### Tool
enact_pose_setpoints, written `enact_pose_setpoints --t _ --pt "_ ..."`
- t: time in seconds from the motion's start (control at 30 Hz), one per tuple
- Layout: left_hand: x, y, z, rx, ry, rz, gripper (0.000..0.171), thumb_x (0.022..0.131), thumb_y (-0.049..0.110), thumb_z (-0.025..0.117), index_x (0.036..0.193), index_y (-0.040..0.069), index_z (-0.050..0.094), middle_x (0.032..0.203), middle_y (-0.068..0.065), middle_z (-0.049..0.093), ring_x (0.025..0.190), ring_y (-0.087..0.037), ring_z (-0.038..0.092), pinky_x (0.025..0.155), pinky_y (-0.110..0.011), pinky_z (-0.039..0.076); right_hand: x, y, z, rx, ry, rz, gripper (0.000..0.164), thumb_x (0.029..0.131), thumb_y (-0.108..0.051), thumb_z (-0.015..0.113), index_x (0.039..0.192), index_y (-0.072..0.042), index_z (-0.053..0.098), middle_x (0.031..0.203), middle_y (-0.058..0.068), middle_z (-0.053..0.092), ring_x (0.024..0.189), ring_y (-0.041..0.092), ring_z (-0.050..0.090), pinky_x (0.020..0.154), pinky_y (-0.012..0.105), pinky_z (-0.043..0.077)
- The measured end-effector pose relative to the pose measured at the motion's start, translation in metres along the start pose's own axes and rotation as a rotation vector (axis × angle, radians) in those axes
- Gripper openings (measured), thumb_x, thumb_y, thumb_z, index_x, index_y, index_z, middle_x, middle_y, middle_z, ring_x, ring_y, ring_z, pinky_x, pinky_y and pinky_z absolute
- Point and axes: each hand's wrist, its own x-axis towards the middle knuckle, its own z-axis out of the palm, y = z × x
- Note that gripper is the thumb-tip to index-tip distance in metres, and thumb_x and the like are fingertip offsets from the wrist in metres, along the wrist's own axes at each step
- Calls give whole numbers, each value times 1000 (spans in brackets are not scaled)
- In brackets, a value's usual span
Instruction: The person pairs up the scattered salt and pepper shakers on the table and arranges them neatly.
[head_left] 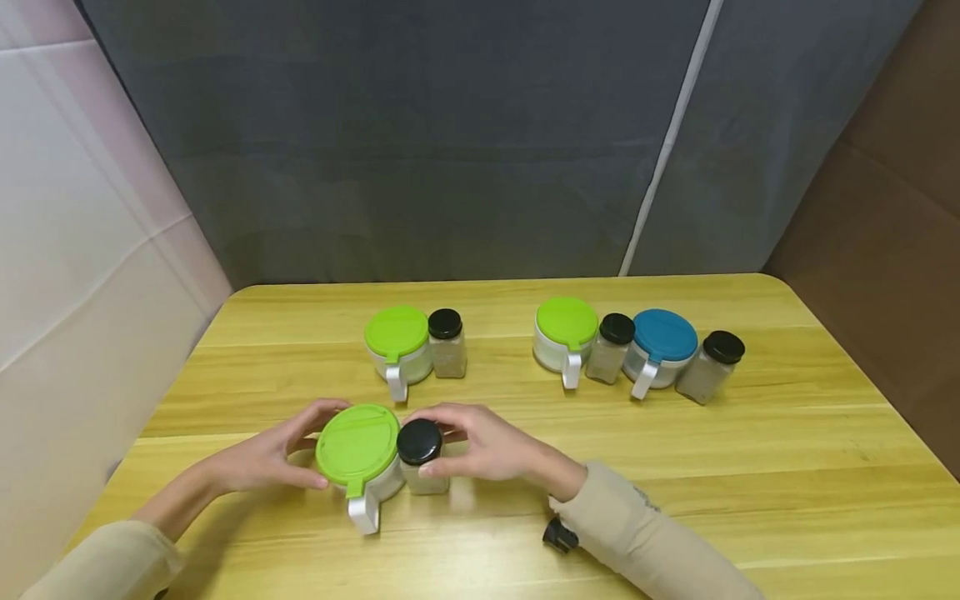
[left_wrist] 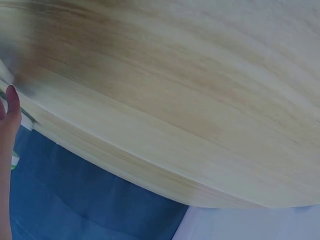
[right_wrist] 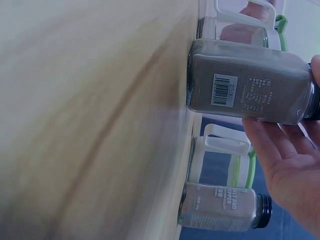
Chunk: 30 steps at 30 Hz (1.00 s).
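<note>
In the head view, my left hand [head_left: 262, 454] curves round the left side of a seasoning pot with a green lid [head_left: 358, 446] and a white handle [head_left: 364, 512]. Its thumb lies along the pot's near side; the other fingertips are partly hidden behind it. My right hand [head_left: 487, 446] grips a square glass spice jar [head_left: 424, 477] with a black lid, close against the pot's right side. The right wrist view shows this jar [right_wrist: 250, 82] upright, full of brownish-grey powder, with a barcode label. Only part of the left hand [left_wrist: 9, 120] enters the left wrist view.
Behind, another green-lidded pot [head_left: 397, 333] stands beside a spice jar [head_left: 447, 350]. Further right stand a green-lidded pot [head_left: 566, 325], a spice jar [head_left: 609, 350], a blue-lidded pot [head_left: 664, 335] and another jar [head_left: 708, 367]. The wooden table [head_left: 750, 500] meets a dark curtain [head_left: 420, 150].
</note>
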Motion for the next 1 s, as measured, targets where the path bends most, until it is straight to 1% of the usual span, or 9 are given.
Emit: enact_pose_setpoints --t 0.3,0.43,0.63,0.73,0.87,1.0 --pt "-1 2 -2 0 -5 -19 75 73 0 69 133 5 24 131 -17 30 119 -6 32 89 -24 35 1 -1 0 18 8 39 45 75 3 66 117 5 48 114 14 53 103 8 49 85 24 41" --pt "-1 3 -2 -6 -17 -34 74 74 0 68 134 6 23 131 -17 29 118 -5 32 89 -25 35 0 0 1 27 8 42 46 75 3 66 117 5 48 113 14 53 102 7 49 86 24 41" --pt "-2 3 -2 -21 -40 -55 75 75 -1 66 135 8 22 132 -18 28 118 -6 32 89 -26 36 0 0 0 10 6 43 48 75 1 67 119 5 48 113 14 54 101 6 50 86 23 40" --pt "-4 2 -3 -23 -52 -48 76 76 -1 66 136 9 20 134 -15 28 118 -7 32 89 -26 36 0 10 1 9 1 45 51 75 -2 69 121 3 47 115 12 53 102 6 49 86 23 40" --pt "-4 3 -5 -30 -66 -14 77 76 -4 64 137 7 19 134 -13 29 119 -9 32 88 -28 38 -1 28 1 23 0 66 55 75 -8 70 124 -3 46 118 5 52 105 6 48 87 23 39" --pt "-3 4 -7 -43 -84 3 75 76 -6 62 137 5 19 134 -12 29 119 -10 32 87 -29 38 -4 30 -4 26 10 107 55 77 -12 69 125 -7 45 120 1 51 106 6 48 87 24 39"
